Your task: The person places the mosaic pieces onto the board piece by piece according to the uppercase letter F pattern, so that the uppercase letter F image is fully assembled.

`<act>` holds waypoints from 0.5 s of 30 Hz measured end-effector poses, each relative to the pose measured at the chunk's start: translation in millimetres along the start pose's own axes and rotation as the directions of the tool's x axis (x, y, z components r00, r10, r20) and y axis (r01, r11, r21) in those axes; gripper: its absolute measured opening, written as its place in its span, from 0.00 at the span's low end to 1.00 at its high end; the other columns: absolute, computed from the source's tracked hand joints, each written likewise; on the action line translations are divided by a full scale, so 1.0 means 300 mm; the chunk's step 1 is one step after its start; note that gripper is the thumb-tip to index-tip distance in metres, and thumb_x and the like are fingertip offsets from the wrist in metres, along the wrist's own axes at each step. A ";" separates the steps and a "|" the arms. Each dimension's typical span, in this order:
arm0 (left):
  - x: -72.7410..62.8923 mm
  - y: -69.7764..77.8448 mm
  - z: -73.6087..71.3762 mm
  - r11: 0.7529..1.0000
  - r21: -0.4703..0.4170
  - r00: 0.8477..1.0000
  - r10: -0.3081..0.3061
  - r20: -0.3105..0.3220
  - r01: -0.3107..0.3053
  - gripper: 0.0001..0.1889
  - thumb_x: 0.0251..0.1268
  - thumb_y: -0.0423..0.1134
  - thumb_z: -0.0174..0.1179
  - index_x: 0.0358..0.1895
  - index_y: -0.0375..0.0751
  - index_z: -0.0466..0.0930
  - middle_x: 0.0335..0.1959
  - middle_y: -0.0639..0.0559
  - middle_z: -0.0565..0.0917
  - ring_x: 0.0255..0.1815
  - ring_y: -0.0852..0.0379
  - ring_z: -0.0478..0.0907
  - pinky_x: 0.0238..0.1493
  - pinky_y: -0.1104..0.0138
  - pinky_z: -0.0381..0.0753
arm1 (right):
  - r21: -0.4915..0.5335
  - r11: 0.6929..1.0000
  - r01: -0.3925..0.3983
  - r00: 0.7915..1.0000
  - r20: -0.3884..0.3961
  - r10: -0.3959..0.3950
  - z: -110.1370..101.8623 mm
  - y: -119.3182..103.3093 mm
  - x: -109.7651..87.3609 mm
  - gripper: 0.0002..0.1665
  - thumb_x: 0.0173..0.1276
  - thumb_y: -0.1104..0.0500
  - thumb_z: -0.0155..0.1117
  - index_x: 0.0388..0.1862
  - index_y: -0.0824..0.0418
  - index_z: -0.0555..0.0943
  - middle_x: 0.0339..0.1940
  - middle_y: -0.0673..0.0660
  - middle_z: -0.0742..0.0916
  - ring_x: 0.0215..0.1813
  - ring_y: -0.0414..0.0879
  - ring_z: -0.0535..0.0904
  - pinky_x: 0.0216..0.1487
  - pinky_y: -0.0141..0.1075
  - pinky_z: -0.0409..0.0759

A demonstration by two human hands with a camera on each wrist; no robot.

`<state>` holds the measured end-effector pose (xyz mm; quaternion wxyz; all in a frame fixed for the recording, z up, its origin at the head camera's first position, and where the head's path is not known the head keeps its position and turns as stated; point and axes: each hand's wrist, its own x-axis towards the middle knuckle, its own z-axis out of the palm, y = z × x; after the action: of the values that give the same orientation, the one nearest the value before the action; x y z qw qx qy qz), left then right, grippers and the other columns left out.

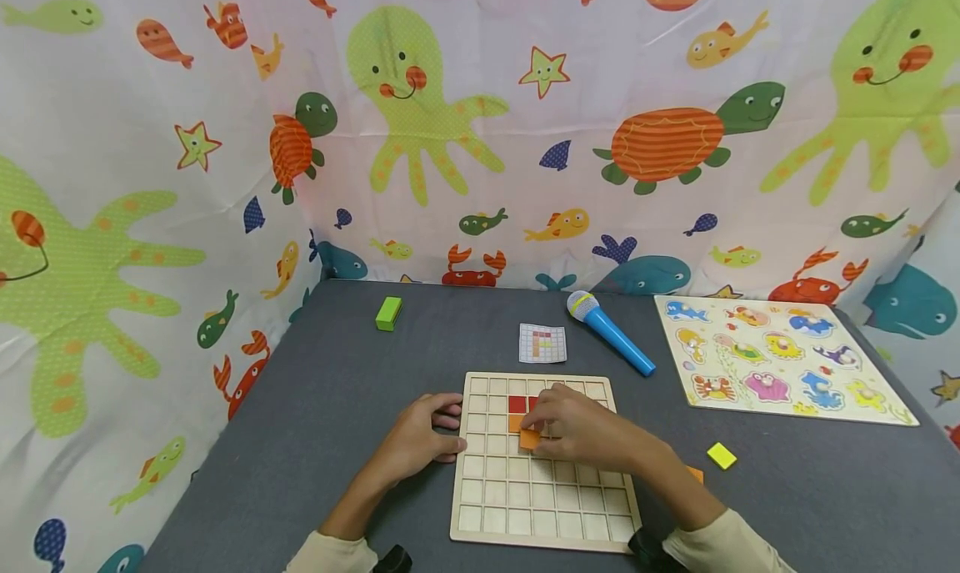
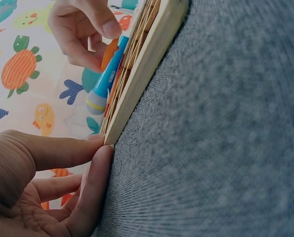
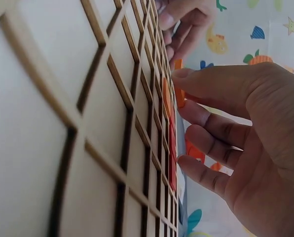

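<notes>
A wooden grid board [image 1: 519,495] lies on the dark grey tabletop. My left hand [image 1: 416,439] pinches its left edge between thumb and forefinger, as the left wrist view also shows. Over the upper middle of the grid, my right hand [image 1: 585,427] holds an orange square tile [image 1: 529,439] between thumb and fingertips. The tile stands tilted just above the cells in the right wrist view. Red tiles [image 1: 517,404] fill cells in a row near the top, partly covered by the right hand. Another orange tile [image 1: 514,423] sits in the cell below the leftmost red one.
Behind the board lie a small card with a coloured grid pattern [image 1: 542,343] and a blue toy microphone [image 1: 617,336]. A sea-animal puzzle board [image 1: 723,352] is at right. A yellow tile [image 1: 722,456] and a half-hidden orange piece [image 1: 696,474] lie near the right forearm. A green block [image 1: 388,314] stands back left.
</notes>
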<state>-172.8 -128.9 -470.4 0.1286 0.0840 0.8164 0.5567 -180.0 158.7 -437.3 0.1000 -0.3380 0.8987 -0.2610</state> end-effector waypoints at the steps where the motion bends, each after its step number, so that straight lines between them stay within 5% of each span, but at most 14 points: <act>1: 0.001 0.000 0.000 1.000 0.000 1.000 0.000 0.000 0.000 0.35 0.57 0.23 0.75 0.71 0.29 0.75 0.57 0.38 0.79 0.55 0.46 0.82 0.36 0.62 0.93 | -0.007 1.000 0.003 1.000 0.003 -0.003 0.004 -0.004 0.003 0.14 0.70 0.55 0.75 0.52 0.54 0.91 0.47 0.44 0.86 0.52 0.41 0.75 0.55 0.40 0.82; 15: 0.006 -0.004 0.001 1.000 -0.002 1.000 -0.013 0.000 0.013 0.35 0.57 0.23 0.75 0.71 0.30 0.76 0.57 0.39 0.79 0.55 0.47 0.82 0.36 0.62 0.93 | -0.052 0.999 -0.016 1.000 0.008 0.017 0.032 -0.033 0.037 0.14 0.69 0.57 0.77 0.53 0.56 0.91 0.51 0.48 0.88 0.55 0.43 0.77 0.59 0.43 0.84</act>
<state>-174.4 -128.6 -471.7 0.1321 0.0788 0.8163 0.5567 -179.4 141.4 -440.1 0.0972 -0.3342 0.9075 -0.2352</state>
